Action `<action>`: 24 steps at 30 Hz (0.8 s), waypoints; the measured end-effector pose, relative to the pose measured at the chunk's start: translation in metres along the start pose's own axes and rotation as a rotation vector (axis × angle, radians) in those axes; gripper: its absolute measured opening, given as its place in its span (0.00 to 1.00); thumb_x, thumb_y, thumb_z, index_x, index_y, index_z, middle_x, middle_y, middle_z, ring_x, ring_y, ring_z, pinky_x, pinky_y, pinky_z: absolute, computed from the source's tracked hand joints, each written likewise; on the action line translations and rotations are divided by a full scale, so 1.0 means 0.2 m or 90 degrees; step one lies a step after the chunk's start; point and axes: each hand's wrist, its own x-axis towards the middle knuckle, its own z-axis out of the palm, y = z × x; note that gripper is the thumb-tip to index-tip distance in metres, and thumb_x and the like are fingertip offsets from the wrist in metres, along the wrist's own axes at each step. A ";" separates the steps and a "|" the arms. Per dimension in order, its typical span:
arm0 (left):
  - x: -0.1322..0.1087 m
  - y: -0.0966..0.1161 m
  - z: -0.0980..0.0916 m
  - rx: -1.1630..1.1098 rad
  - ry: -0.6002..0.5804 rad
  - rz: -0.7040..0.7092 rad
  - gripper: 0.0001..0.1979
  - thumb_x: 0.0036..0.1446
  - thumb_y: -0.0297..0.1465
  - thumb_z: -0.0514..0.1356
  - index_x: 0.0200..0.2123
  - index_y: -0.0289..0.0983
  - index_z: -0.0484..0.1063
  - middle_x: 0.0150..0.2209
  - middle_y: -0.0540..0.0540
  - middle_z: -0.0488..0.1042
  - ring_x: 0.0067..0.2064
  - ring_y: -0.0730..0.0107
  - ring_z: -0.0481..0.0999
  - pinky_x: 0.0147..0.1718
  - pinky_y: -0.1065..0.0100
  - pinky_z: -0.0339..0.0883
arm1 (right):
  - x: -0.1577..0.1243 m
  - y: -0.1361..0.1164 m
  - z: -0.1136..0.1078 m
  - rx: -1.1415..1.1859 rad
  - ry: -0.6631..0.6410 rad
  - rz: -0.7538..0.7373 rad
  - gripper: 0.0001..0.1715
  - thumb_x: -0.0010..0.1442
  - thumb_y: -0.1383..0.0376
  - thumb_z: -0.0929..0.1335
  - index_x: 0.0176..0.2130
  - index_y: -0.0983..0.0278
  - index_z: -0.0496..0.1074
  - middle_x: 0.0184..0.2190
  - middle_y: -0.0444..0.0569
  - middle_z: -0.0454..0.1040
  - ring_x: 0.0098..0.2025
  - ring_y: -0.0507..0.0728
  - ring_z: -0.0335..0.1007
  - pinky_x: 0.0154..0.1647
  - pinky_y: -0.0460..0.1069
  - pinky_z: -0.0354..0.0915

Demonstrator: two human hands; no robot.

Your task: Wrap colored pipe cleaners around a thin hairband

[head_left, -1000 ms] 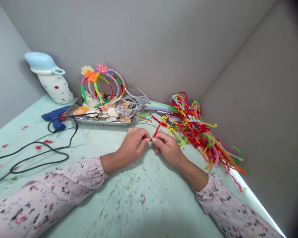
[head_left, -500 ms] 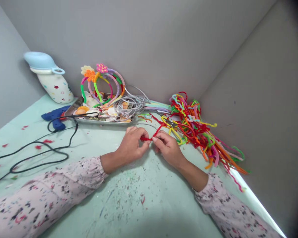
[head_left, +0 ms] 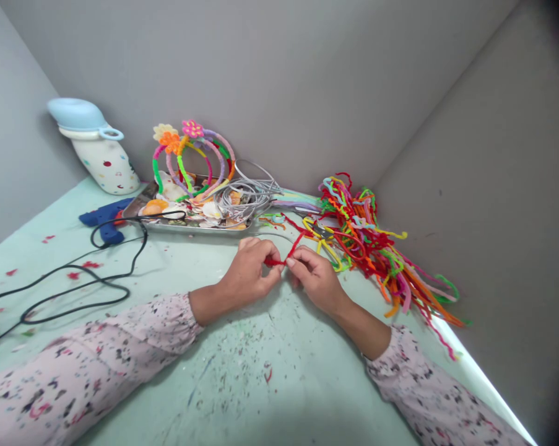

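Observation:
Between my two hands is a bent red pipe cleaner (head_left: 296, 243), with one end sticking up and away from me. My left hand (head_left: 251, 272) pinches it from the left, thumb against curled fingers. From the right, my right hand (head_left: 317, 279) grips it close to the bend, fingertips almost touching those of the left. A thin grey wire (head_left: 275, 235) curves just behind the hands; whether it is joined to the pipe cleaner I cannot tell. Scissors with yellow handles (head_left: 326, 248) lie beyond my right hand.
A metal tray (head_left: 200, 230) at the back holds scraps, coiled grey wire (head_left: 246, 197) and colourful flower headbands (head_left: 181, 161). On the left are a blue glue gun (head_left: 106, 217), its black cable (head_left: 107, 279) and a white bottle (head_left: 105, 162). Loose pipe cleaners (head_left: 376, 248) pile up at right.
The upright end of the red pipe cleaner has shifted slightly left. Both hands keep nearly the same place and grip; the view has moved a touch.

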 end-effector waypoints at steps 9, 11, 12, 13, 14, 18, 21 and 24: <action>-0.01 0.01 0.00 0.006 -0.002 0.005 0.03 0.52 0.28 0.56 0.28 0.37 0.63 0.27 0.51 0.67 0.33 0.68 0.65 0.39 0.62 0.58 | 0.00 -0.01 0.00 -0.006 -0.014 0.001 0.12 0.63 0.61 0.64 0.28 0.63 0.67 0.24 0.40 0.63 0.23 0.48 0.61 0.25 0.44 0.59; 0.00 0.01 -0.01 -0.001 0.001 0.009 0.02 0.54 0.28 0.56 0.30 0.37 0.64 0.29 0.50 0.68 0.34 0.68 0.65 0.40 0.61 0.57 | 0.00 -0.01 0.00 -0.004 0.000 0.003 0.12 0.63 0.61 0.64 0.29 0.63 0.67 0.24 0.40 0.63 0.23 0.48 0.62 0.26 0.45 0.59; 0.00 0.01 -0.01 -0.006 0.000 0.009 0.02 0.55 0.29 0.56 0.31 0.37 0.65 0.30 0.50 0.69 0.35 0.67 0.66 0.42 0.61 0.57 | 0.00 0.00 0.00 -0.002 0.012 0.005 0.12 0.63 0.60 0.63 0.29 0.63 0.67 0.24 0.40 0.64 0.23 0.48 0.62 0.26 0.45 0.59; 0.00 0.01 -0.01 -0.011 -0.001 0.008 0.02 0.56 0.29 0.56 0.32 0.37 0.65 0.31 0.50 0.70 0.37 0.67 0.66 0.43 0.60 0.57 | 0.00 0.00 0.00 0.000 0.024 0.007 0.12 0.63 0.60 0.63 0.30 0.63 0.67 0.24 0.40 0.64 0.23 0.48 0.62 0.26 0.45 0.59; 0.00 0.01 -0.01 -0.015 -0.002 0.005 0.02 0.57 0.30 0.56 0.33 0.37 0.66 0.32 0.49 0.71 0.38 0.66 0.67 0.44 0.60 0.57 | 0.00 0.01 0.00 0.002 0.035 0.008 0.12 0.63 0.60 0.63 0.30 0.63 0.67 0.24 0.40 0.64 0.23 0.48 0.62 0.25 0.45 0.60; 0.00 0.00 -0.01 -0.028 0.022 -0.019 0.03 0.59 0.29 0.54 0.35 0.37 0.67 0.34 0.49 0.71 0.39 0.67 0.67 0.44 0.61 0.57 | 0.00 0.02 0.01 -0.004 0.096 -0.013 0.07 0.62 0.60 0.65 0.37 0.61 0.68 0.31 0.43 0.68 0.24 0.48 0.63 0.24 0.45 0.61; -0.01 -0.01 -0.01 -0.033 0.039 -0.038 0.04 0.59 0.30 0.54 0.35 0.37 0.67 0.34 0.49 0.72 0.39 0.67 0.67 0.43 0.62 0.57 | 0.00 0.01 0.02 -0.055 0.147 -0.082 0.06 0.59 0.64 0.67 0.40 0.61 0.68 0.39 0.46 0.67 0.26 0.48 0.64 0.25 0.45 0.64; -0.01 -0.01 0.00 -0.038 0.043 -0.054 0.04 0.60 0.30 0.53 0.35 0.37 0.67 0.34 0.49 0.72 0.39 0.67 0.67 0.43 0.62 0.58 | 0.00 0.00 0.02 -0.115 0.168 -0.164 0.04 0.58 0.67 0.68 0.37 0.60 0.69 0.41 0.47 0.66 0.28 0.48 0.64 0.26 0.45 0.65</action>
